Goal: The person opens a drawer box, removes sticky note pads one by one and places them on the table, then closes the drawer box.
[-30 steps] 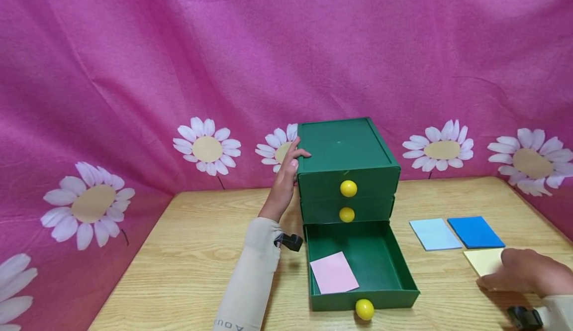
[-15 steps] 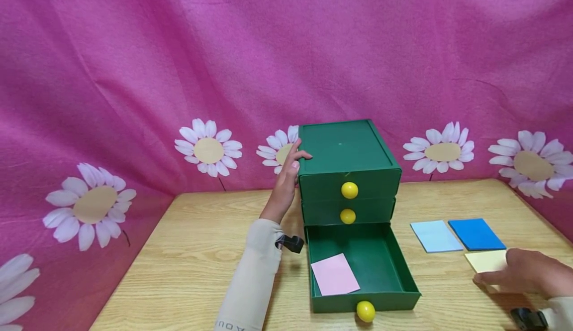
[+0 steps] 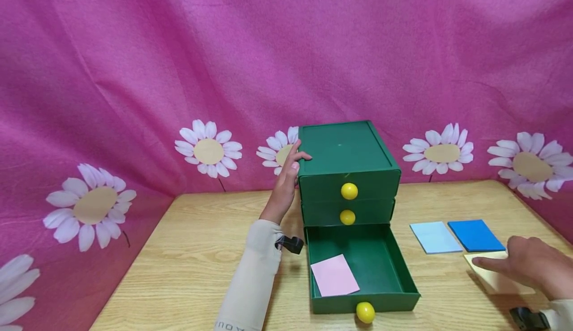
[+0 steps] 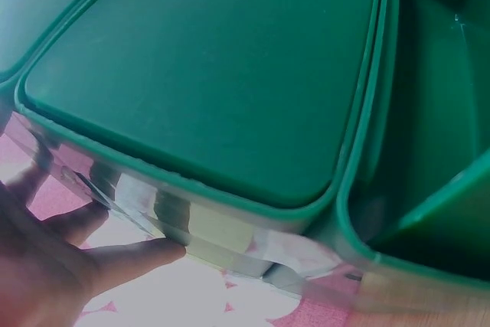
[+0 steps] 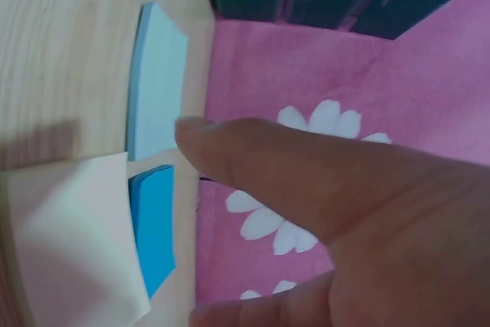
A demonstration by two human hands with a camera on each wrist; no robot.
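Note:
A green drawer unit point(image 3: 349, 147) with yellow knobs stands mid-table in the head view, its bottom drawer point(image 3: 380, 256) pulled out. Inside that drawer, a pink sticky note point(image 3: 335, 275) lies toward the left. My left hand point(image 3: 283, 186) steadies the unit's left side, a fingertip over the top edge. At the right, my right hand point(image 3: 532, 264) is over a pale yellow sticky note pad point(image 3: 501, 285), thumb stretched across its far left corner. In the right wrist view the thumb point(image 5: 253, 155) and the other fingers are spread, nothing pinched between them; some fingers are hidden.
Beyond the right hand lie a light blue sticky note pad point(image 3: 435, 237) and a darker blue one point(image 3: 476, 235), side by side on the wooden table point(image 3: 210, 251). A pink cloth point(image 3: 286, 47) with daisies hangs along the back and sides.
My right thumb has shifted from the yellow pad's near left side up to its far corner, and more of the pad's near part shows. The left hand stays on the unit.

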